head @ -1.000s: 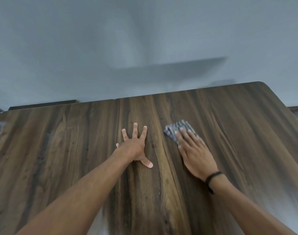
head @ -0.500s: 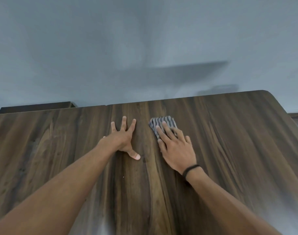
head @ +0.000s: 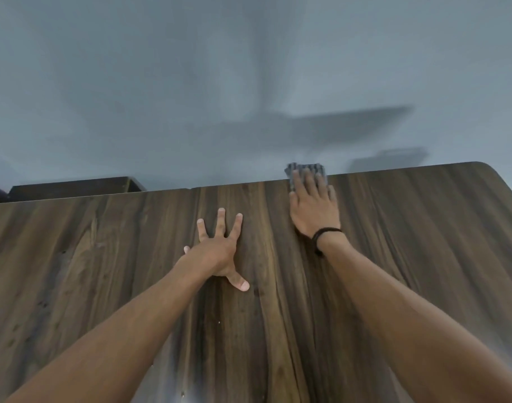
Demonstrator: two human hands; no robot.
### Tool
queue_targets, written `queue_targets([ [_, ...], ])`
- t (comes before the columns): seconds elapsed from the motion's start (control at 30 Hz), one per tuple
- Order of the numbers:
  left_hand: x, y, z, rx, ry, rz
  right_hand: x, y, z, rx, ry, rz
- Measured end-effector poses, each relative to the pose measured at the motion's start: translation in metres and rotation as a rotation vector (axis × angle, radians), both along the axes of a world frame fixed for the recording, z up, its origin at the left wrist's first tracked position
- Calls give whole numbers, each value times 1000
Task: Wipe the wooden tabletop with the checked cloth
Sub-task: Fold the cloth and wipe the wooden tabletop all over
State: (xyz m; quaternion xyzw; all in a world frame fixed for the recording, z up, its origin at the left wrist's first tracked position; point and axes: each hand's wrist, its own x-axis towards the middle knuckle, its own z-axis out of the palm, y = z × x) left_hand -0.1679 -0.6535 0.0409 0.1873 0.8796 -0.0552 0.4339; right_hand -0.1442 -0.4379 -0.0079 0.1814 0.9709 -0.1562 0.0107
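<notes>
The dark wooden tabletop (head: 103, 271) fills the lower half of the head view. My right hand (head: 313, 207) lies flat at the table's far edge, pressing down on the grey checked cloth (head: 305, 169), which sticks out beyond my fingertips and partly over the edge. Most of the cloth is hidden under my palm. My left hand (head: 220, 248) rests flat on the wood nearer to me, fingers spread, holding nothing.
A grey wall (head: 249, 82) rises right behind the table's far edge. A dark low piece of furniture (head: 71, 186) shows behind the far left edge. The table's rounded far right corner (head: 484, 167) is in view.
My right hand has slid the cloth away from me, from the middle of the table to its far edge. My left hand has stayed flat on the wood.
</notes>
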Motion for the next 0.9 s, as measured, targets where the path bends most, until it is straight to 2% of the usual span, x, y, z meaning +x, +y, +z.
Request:
queue_targets([
  [0.1, 0, 0, -2, 16, -2, 1, 38, -20, -11, 26, 22, 174],
  [0.27, 0, -1, 0, 19, -2, 16, 9, -24, -1, -2, -10, 62],
  [0.37, 0, -5, -5, 50, 18, 3, 38, -45, -11, 34, 27, 245],
  [0.43, -1, -10, -5, 71, 32, -6, 48, -31, -8, 28, -15, 194],
  [0.53, -11, -18, 0, 76, 57, 16, 14, -31, -2, -10, -23, 52],
  [0.67, -23, -38, -3, 68, 69, 20, 61, -56, -11, 60, 23, 255],
  [0.73, -21, -42, -4, 81, 67, 10, 64, -42, -8, 82, 14, 193],
  [0.83, -20, -41, -1, 85, 53, 19, 11, -51, -4, 24, 14, 47],
  [0.9, -20, -43, -2, 104, 62, 16, 10, -74, -8, 61, 28, 169],
])
